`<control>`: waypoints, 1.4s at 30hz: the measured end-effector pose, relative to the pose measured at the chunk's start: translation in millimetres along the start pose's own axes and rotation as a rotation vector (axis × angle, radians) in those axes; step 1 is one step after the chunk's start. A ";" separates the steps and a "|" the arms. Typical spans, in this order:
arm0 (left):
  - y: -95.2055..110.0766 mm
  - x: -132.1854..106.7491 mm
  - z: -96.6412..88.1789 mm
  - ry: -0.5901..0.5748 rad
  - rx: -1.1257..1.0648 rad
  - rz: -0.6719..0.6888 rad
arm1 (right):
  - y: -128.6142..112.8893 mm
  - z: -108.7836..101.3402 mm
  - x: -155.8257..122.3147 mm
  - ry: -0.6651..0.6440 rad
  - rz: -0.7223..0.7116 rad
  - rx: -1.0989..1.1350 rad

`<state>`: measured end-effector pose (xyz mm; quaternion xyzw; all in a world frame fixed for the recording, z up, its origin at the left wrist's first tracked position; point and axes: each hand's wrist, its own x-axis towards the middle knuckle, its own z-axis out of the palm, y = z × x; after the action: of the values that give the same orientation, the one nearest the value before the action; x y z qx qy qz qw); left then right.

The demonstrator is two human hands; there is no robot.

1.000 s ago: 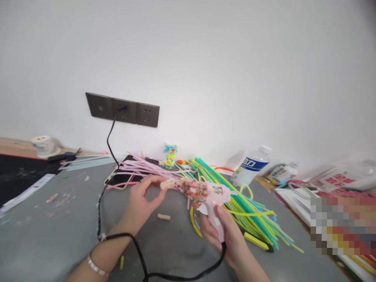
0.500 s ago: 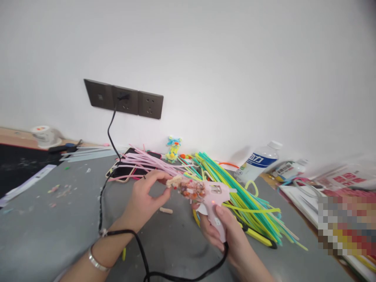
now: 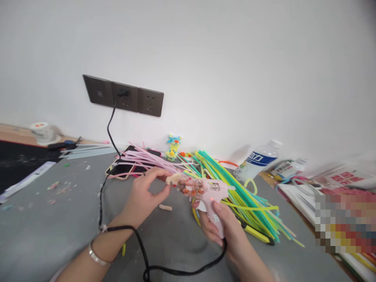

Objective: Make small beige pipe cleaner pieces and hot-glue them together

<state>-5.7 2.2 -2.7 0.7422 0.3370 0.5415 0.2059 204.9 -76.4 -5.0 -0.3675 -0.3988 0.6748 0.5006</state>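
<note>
My right hand (image 3: 225, 223) is wrapped round the handle of a pink hot glue gun (image 3: 216, 188), its front end crusted with coloured glue and bits. Between thumb and fingertips, my left hand (image 3: 148, 194) pinches a small beige fuzzy piece, apparently of pipe cleaner (image 3: 172, 179), right at the gun's nozzle end. Whether piece and nozzle touch I cannot tell. Just below lies another short beige piece (image 3: 166, 207) on the grey table (image 3: 176, 243). A black cord (image 3: 138, 239) runs from the gun's handle across my left forearm.
Pink pipe cleaners (image 3: 147, 158) lie behind my left hand, a green and yellow bundle (image 3: 237, 192) behind the gun. A yellow cutter (image 3: 258, 234), a bottle (image 3: 258, 158) and a small blue-yellow figure (image 3: 173, 148) stand or lie around. The cord plugs into a wall socket (image 3: 125, 96).
The view has shifted slightly. Both hands keep their grips, with the glue gun and the beige piece held close together in nearly the same place.
</note>
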 end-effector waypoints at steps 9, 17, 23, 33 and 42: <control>1.6 1.0 -0.3 0.001 0.017 -0.007 | 0.6 -2.9 0.1 0.014 -0.001 -0.008; 0.4 0.7 0.8 0.006 0.026 -0.029 | -3.8 0.5 -1.2 0.050 -0.016 -0.081; -1.3 -0.7 1.3 0.014 0.045 -0.040 | -5.5 0.0 -0.9 0.054 -0.031 -0.114; -4.7 -3.0 0.7 0.016 0.033 -0.073 | -8.9 2.4 -1.4 0.105 -0.040 -0.137; -2.6 -0.4 -0.4 0.042 0.053 -0.091 | -11.8 4.2 -1.7 0.154 -0.053 -0.192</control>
<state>-6.9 3.6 -4.5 0.7198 0.3891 0.5377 0.2034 206.1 -76.6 7.5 -0.4538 -0.4317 0.5897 0.5099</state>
